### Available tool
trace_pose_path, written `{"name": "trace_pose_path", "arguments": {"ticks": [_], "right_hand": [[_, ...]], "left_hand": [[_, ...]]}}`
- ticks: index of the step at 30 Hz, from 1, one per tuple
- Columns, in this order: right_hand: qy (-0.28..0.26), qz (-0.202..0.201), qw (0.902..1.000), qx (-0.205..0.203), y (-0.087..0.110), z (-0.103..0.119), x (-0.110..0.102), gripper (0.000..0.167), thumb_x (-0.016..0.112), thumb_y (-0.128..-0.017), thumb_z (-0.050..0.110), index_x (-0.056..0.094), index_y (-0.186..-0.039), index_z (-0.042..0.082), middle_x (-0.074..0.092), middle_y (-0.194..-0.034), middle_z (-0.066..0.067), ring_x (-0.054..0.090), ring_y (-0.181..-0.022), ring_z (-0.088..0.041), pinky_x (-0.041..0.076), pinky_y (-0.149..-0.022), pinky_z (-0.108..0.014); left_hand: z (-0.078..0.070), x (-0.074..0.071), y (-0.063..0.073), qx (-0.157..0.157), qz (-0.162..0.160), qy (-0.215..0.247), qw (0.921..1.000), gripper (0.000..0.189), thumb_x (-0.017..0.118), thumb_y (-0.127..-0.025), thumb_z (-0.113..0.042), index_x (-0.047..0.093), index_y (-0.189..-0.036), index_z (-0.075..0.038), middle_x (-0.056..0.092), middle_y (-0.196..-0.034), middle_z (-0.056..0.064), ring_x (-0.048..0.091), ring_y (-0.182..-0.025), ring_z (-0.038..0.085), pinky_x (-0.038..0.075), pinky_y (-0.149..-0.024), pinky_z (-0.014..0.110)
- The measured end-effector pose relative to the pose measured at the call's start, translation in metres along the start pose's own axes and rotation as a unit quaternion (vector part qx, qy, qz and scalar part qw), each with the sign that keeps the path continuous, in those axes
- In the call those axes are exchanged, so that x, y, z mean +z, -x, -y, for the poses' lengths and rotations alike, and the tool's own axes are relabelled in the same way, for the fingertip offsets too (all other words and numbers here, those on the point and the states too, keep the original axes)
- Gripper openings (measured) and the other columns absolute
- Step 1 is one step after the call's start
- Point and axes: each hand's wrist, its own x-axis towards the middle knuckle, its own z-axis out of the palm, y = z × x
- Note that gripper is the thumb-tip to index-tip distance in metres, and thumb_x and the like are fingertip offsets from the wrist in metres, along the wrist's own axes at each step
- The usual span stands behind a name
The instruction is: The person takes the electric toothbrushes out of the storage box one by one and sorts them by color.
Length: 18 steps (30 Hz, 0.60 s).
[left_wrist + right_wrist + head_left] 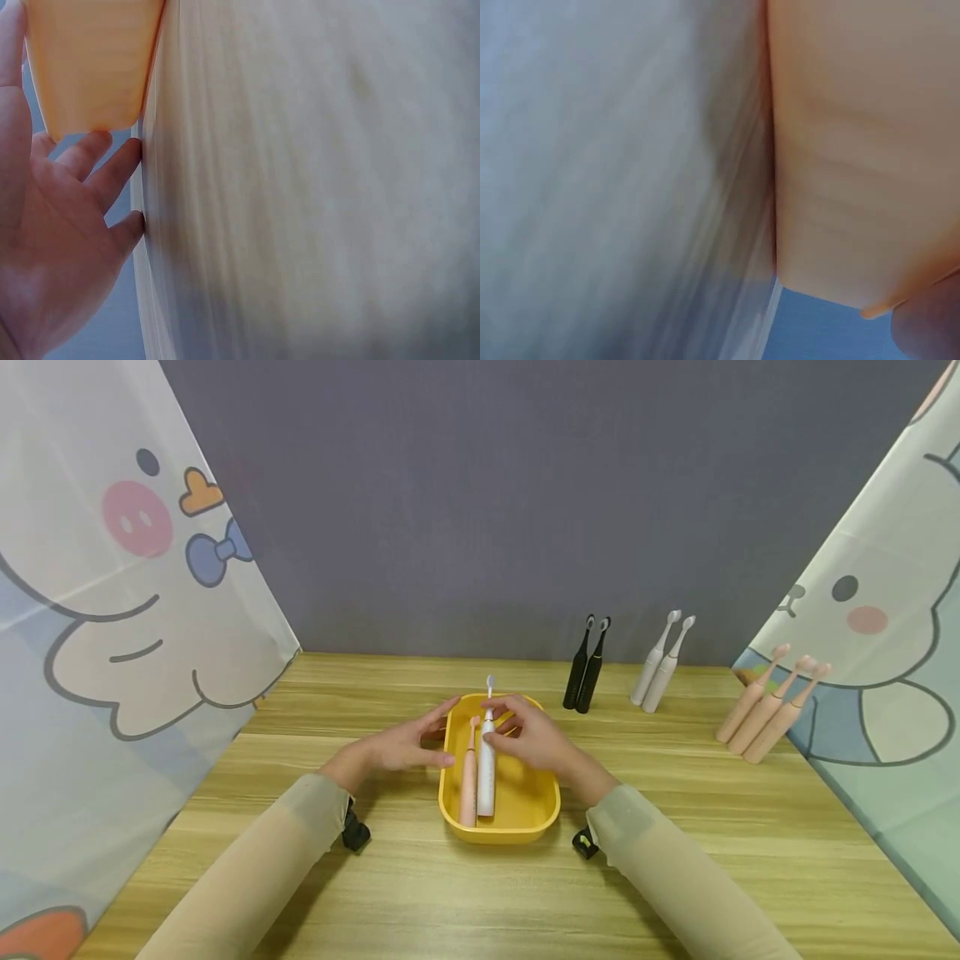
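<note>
A yellow tray (498, 837) stands on the table in front of me, its outer wall (94, 67) filling the top of the left wrist view. Inside, along its left side, lies a pink electric toothbrush (468, 785), brush end away from me. Right beside it is a white electric toothbrush (486, 781), whose head reaches past the far rim. My right hand (538, 739) pinches the white one near its neck between thumb and fingers. At the tray's left wall my left hand (401, 745) rests with extended, spread fingers. Only a sliver of the right hand (934, 322) shows in its wrist view.
Two black toothbrushes (585, 668) stand upright at the back, right of the tray. Further right are two white ones (660, 668), then three pink ones (765, 714). A grey wall (480, 510) closes the back; printed cloths (135, 627) hang at both sides.
</note>
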Motion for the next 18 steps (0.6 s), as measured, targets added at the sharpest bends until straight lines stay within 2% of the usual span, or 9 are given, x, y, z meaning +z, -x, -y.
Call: {"name": "trace_pose_path", "arguments": {"ticks": [4, 9, 13, 18], "right_hand": [[-0.031, -0.005, 0.9995, -0.008, 0.000, 0.000, -0.002, 0.056, 0.079, -0.102, 0.014, 0.060, -0.154, 0.008, 0.062, -0.139, -0.013, 0.074, -0.112, -0.027, 0.062, -0.102, -0.046], [-0.030, -0.001, 0.9992, -0.024, 0.002, 0.004, -0.007, 0.057, 0.078, -0.102, 0.011, 0.059, -0.155, 0.007, 0.060, -0.139, -0.016, 0.075, -0.113, -0.029, 0.063, -0.104, -0.047], [-0.033, -0.010, 0.9984, -0.045, 0.004, 0.009, -0.007, 0.055, 0.077, -0.102, 0.008, 0.059, -0.155, 0.008, 0.059, -0.136, -0.019, 0.076, -0.112, -0.031, 0.065, -0.102, -0.044], [-0.033, -0.034, 0.9968, -0.065, 0.004, 0.012, -0.003, 0.053, 0.077, -0.103, 0.008, 0.060, -0.153, 0.009, 0.058, -0.133, -0.018, 0.075, -0.113, -0.031, 0.066, -0.097, -0.038]], "left_hand": [[0.000, 0.000, 0.000, -0.009, -0.003, 0.000, 1.0000, 0.118, 0.080, -0.097, -0.059, -0.003, -0.178, -0.036, 0.025, -0.183, 0.013, 0.027, -0.168, 0.040, 0.019, -0.133, 0.074], [0.001, 0.000, 0.000, -0.007, -0.002, 0.004, 1.0000, 0.117, 0.080, -0.098, -0.057, -0.003, -0.178, -0.037, 0.026, -0.183, 0.013, 0.026, -0.168, 0.041, 0.019, -0.133, 0.074], [0.000, 0.000, 0.000, -0.003, -0.001, 0.006, 1.0000, 0.115, 0.079, -0.100, -0.053, -0.004, -0.178, -0.037, 0.026, -0.182, 0.015, 0.027, -0.168, 0.043, 0.019, -0.132, 0.075], [0.001, 0.000, 0.000, -0.013, -0.004, 0.002, 0.9999, 0.113, 0.079, -0.100, -0.049, -0.002, -0.177, -0.039, 0.026, -0.182, 0.014, 0.027, -0.168, 0.041, 0.019, -0.133, 0.074]]}}
